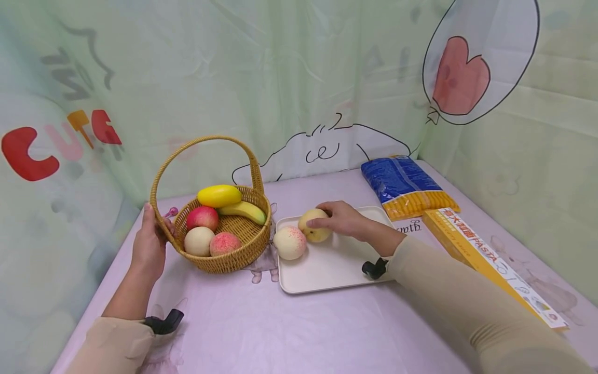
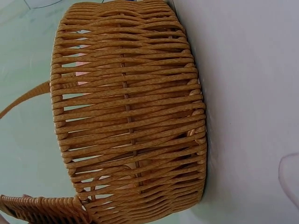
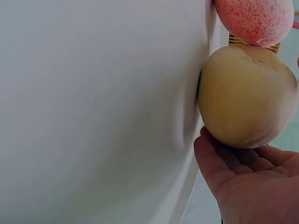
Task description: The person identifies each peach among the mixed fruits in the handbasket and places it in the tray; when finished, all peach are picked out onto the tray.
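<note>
My left hand (image 1: 150,244) grips the wicker basket (image 1: 233,261) at the foot of its tall handle, on the left side. Inside the basket lie a yellow mango-like fruit (image 1: 219,196), a banana (image 1: 244,211), a red apple (image 1: 202,218), a cream round fruit (image 1: 198,241) and a pink peach (image 1: 225,243). With thumb and fingers my right hand (image 1: 348,221) holds a round yellow fruit (image 3: 245,100) low over the white tray (image 1: 327,275). Beside that fruit, on the tray's left end, sits a pale peach with pink speckles (image 1: 290,243). Woven basket wall (image 2: 126,107) fills the left wrist view.
A blue and yellow pasta bag (image 1: 404,184) lies at the back right. In front of it, a long orange and white pasta box (image 1: 495,265) stretches along the table's right side. Printed curtains (image 1: 299,78) enclose the lilac table (image 1: 261,332). A small pink item (image 1: 172,212) shows behind the handle.
</note>
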The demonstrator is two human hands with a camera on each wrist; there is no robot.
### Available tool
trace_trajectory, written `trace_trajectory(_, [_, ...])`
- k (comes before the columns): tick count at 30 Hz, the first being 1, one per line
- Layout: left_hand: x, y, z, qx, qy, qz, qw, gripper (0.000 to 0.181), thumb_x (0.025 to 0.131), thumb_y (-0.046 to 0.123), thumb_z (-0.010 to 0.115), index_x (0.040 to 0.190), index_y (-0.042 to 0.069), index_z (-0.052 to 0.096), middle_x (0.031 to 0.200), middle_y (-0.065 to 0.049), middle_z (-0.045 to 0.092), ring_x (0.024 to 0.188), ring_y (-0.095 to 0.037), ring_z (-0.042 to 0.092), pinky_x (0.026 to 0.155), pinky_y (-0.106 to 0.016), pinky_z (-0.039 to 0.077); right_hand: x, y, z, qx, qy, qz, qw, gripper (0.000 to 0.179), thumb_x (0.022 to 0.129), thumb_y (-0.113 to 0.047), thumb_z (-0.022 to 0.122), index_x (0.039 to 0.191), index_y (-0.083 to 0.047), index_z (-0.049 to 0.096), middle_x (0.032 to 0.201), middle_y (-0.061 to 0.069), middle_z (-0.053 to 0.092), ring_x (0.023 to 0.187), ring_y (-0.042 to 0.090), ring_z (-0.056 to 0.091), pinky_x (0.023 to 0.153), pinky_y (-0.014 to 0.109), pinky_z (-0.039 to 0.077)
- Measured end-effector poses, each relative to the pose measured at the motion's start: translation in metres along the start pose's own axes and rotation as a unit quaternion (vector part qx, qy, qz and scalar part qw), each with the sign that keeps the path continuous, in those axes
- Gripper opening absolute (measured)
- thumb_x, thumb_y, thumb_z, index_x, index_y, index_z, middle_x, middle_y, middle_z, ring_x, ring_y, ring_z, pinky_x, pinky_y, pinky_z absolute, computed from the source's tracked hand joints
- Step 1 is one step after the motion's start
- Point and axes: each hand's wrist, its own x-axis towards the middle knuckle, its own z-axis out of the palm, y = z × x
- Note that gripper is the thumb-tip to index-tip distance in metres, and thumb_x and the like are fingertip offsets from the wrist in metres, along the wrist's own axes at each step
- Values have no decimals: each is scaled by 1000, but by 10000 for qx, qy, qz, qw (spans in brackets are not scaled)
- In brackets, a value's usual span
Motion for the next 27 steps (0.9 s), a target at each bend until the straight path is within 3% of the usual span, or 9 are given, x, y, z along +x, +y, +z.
trace_trajectory(7, [0, -1, 0, -17, 21, 8, 10000, 57, 104, 66, 35, 98, 11, 49, 90, 1, 47, 95, -19, 44, 95, -23, 39, 1, 1, -3, 20, -113, -97, 9999, 70, 95, -48, 72, 144, -1, 54, 136, 16, 64, 124, 29, 57, 111, 48, 44])
trace_trajectory(17, [-2, -2, 0, 27, 40, 39, 10000, 58, 103, 67, 37, 98, 11, 49, 90, 1, 46, 94, -19, 45, 95, -23, 40, -1, -6, -9, 143, -252, -74, 9996, 96, 94, -52, 72, 160, 2, 28, 160, 22, 42, 148, 38, 42, 121, 52, 35])
trace_trajectory(27, [-1, 0, 0, 44, 4, 9, 10000, 58, 104, 67, 36, 102, 10, 47, 92, 1, 45, 96, -19, 44, 96, -24, 40, -3, -25, -18, 256, -200, -341, 9989, 96, 93, -49, 75, 160, 0, 29, 160, 22, 43, 147, 39, 43, 120, 53, 36])
